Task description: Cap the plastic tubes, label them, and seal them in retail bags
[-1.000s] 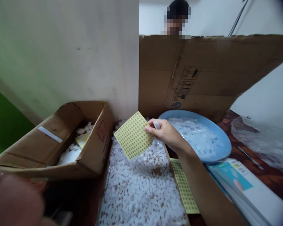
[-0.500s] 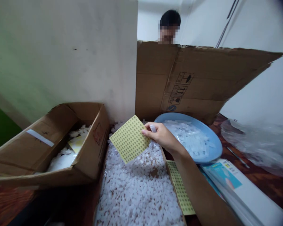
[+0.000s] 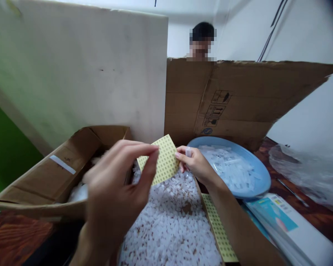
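My right hand (image 3: pixel 197 164) grips the right edge of a yellow sticker sheet (image 3: pixel 167 159) printed with rows of small dark ovals. A small whitish piece (image 3: pixel 188 151) shows at a finger of that hand. Closer to the camera, my left hand (image 3: pixel 115 188) is slightly blurred, thumb and forefinger pressed together in front of the sheet's left part. Whether these fingertips touch the sheet or pinch something tiny I cannot tell. Below both hands lies a shallow box full of small white translucent pieces (image 3: pixel 172 229).
At left stands an open cardboard box (image 3: pixel 41 177); a blue basin (image 3: pixel 262 181) holding clear pieces is at right. Another yellow sheet (image 3: pixel 219 229), a white-and-teal box (image 3: pixel 302 229), a metal rod (image 3: pixel 292 192) and clear plastic (image 3: pixel 308 170) lie nearby. Behind a cardboard panel (image 3: pixel 238 96) is a person (image 3: pixel 202 37).
My left hand has come into view from the lower left and reached the sheet's left side. The sheet stays in my right hand, and the whole view has shifted slightly.
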